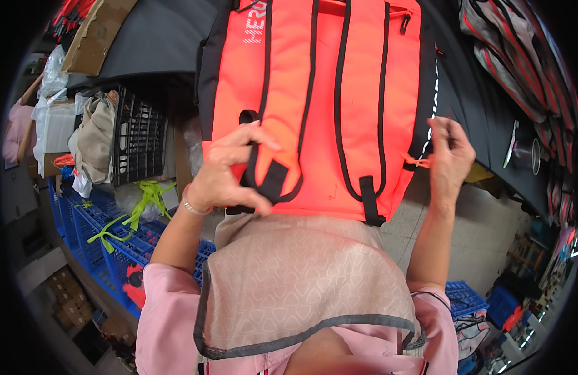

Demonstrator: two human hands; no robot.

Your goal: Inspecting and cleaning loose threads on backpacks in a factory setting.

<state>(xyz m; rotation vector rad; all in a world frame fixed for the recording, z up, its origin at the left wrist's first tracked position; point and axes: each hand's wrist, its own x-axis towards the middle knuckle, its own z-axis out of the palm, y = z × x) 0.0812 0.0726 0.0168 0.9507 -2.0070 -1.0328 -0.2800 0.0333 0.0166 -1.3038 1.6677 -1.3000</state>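
Note:
A coral-red backpack (323,125) with black edging lies in front of me, its two shoulder straps facing up. My left hand (229,165) is at the lower end of the left shoulder strap (283,134), thumb and fingers spread apart around the black webbing patch (274,180). Beside the backpack's right side panel, my right hand (450,156) is closed in a pinch. An orange cord (417,161) on that side reaches the edge of this hand; what lies between the fingertips is hidden. The right shoulder strap (362,100) rests flat, untouched.
Dark cloth (158,37) covers the work surface. A metal cup (526,156) and stacked grey-and-red bags (514,56) are at the right. On the left are a black crate (139,137), a cardboard piece (98,37) and blue crates (92,231) with lime-green straps (142,209).

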